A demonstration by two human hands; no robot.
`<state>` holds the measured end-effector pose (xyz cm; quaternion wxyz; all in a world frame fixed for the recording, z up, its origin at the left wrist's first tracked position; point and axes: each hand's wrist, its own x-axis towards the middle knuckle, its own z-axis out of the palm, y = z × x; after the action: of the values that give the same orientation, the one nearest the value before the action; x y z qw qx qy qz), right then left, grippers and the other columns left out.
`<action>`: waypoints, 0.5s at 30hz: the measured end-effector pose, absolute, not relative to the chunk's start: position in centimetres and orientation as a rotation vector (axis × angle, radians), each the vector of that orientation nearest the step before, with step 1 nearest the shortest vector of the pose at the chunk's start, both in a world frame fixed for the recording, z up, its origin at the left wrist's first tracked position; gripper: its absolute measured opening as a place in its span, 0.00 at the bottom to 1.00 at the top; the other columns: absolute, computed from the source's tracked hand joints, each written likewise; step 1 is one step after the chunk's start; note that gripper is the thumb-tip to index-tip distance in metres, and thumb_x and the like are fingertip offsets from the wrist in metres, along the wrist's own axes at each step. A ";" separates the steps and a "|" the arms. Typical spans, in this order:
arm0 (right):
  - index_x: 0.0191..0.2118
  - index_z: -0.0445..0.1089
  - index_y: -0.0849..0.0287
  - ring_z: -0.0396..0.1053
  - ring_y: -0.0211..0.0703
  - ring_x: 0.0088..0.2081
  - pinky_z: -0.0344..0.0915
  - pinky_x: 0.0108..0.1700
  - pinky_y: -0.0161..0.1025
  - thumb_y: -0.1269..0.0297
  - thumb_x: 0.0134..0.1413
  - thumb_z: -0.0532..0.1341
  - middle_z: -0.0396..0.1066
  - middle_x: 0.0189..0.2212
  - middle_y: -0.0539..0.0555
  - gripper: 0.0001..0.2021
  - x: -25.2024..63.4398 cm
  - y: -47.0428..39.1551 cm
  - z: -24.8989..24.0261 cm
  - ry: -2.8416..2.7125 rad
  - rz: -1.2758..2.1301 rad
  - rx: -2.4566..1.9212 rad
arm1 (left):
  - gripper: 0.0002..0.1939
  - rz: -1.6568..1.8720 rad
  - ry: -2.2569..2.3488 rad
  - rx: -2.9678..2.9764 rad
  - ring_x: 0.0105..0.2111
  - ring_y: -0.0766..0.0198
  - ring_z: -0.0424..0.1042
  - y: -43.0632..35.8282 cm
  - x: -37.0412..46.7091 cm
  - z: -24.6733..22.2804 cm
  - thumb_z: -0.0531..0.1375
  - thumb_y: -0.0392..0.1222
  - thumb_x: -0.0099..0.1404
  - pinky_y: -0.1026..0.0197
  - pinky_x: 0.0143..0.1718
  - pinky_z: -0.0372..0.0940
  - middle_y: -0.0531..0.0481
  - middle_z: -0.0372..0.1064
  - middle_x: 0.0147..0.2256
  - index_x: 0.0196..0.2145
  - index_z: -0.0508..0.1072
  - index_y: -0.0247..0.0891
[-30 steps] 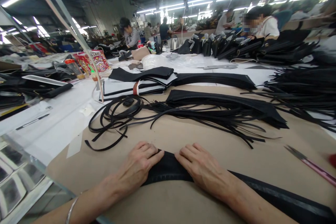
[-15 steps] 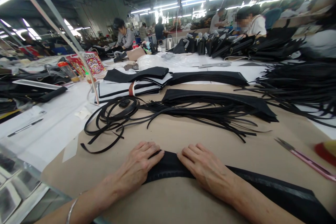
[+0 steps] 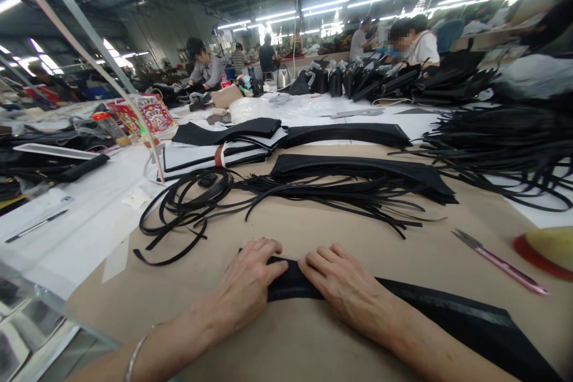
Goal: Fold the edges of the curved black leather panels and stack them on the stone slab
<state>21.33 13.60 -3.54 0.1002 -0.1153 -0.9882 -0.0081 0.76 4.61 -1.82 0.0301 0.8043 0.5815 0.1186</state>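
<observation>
A long curved black piece (image 3: 295,280) lies near the front of the tan sheet (image 3: 250,230), running down to the lower right. My left hand (image 3: 255,274) is on its left part, the fingers curled over the far edge and the thumb pointing right on top. My right hand (image 3: 338,280) rests just to the right, its bent fingers and thumb on the same piece. A short stretch of black shows between the two thumbs. The fingertips of both hands are partly hidden against the black material.
Loose black strips (image 3: 192,203) and stacked black pieces (image 3: 362,170) lie beyond my hands. Pink-handled snips (image 3: 501,265) and a yellow-and-red object (image 3: 546,250) are at right. A pen (image 3: 36,227) lies at left. Other people work farther back.
My left hand has shifted slightly right along the black piece, closer to my right hand, and its left end now shows beyond my left hand. The camera view has shifted a little.
</observation>
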 end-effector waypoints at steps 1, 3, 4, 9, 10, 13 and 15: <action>0.48 0.66 0.63 0.60 0.47 0.39 0.58 0.45 0.46 0.78 0.59 0.57 0.64 0.38 0.54 0.12 21.3 13.5 -3.5 -2.921 -0.010 -0.356 | 0.20 0.419 1.781 2.422 0.43 0.57 0.66 4.8 1.6 -2.0 0.49 0.25 0.65 0.53 0.46 0.65 0.46 0.67 0.43 0.46 0.72 0.40; 0.46 0.67 0.62 0.60 0.47 0.41 0.57 0.47 0.46 0.78 0.60 0.57 0.65 0.40 0.54 0.10 21.3 13.5 -3.4 -2.911 0.020 -0.372 | 0.21 0.498 1.769 2.335 0.41 0.58 0.66 5.1 3.0 -2.6 0.47 0.23 0.63 0.54 0.46 0.66 0.45 0.69 0.41 0.47 0.70 0.36; 0.45 0.67 0.62 0.60 0.47 0.41 0.57 0.48 0.45 0.78 0.61 0.57 0.65 0.41 0.55 0.09 21.4 13.5 -3.3 -2.906 0.023 -0.365 | 0.22 0.532 1.782 2.313 0.40 0.57 0.67 5.1 3.6 -3.0 0.46 0.23 0.62 0.53 0.46 0.67 0.44 0.69 0.40 0.49 0.69 0.34; 0.46 0.67 0.64 0.61 0.45 0.37 0.57 0.44 0.43 0.77 0.64 0.56 0.65 0.36 0.53 0.08 22.5 14.5 -3.1 -2.926 0.004 -0.314 | 0.28 0.598 1.841 2.364 0.43 0.54 0.66 4.5 4.2 -4.8 0.45 0.22 0.61 0.49 0.47 0.68 0.42 0.68 0.43 0.58 0.62 0.34; 0.45 0.68 0.63 0.60 0.45 0.37 0.56 0.44 0.42 0.76 0.64 0.56 0.65 0.35 0.53 0.07 22.9 14.7 -3.1 -2.929 0.007 -0.319 | 0.28 0.579 1.832 2.381 0.44 0.54 0.66 4.4 4.0 -4.9 0.45 0.23 0.62 0.49 0.47 0.68 0.42 0.68 0.43 0.58 0.62 0.35; 0.41 0.68 0.62 0.60 0.45 0.36 0.55 0.43 0.42 0.76 0.64 0.56 0.64 0.34 0.52 0.05 24.2 15.1 -3.0 -2.931 0.006 -0.329 | 0.27 0.519 1.799 2.408 0.44 0.54 0.65 4.3 3.9 -4.7 0.44 0.23 0.63 0.48 0.47 0.68 0.43 0.68 0.43 0.57 0.63 0.35; 0.40 0.67 0.61 0.59 0.45 0.36 0.54 0.42 0.42 0.76 0.64 0.56 0.64 0.34 0.52 0.05 25.0 15.1 -2.9 -2.931 0.012 -0.324 | 0.25 0.501 1.777 2.424 0.43 0.54 0.65 4.4 3.9 -4.6 0.45 0.24 0.65 0.49 0.47 0.68 0.43 0.68 0.42 0.56 0.65 0.35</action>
<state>24.95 15.12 -2.90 0.0960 -0.1093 -0.9894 0.0040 3.92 4.37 -4.56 0.0470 0.7947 0.5825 0.1642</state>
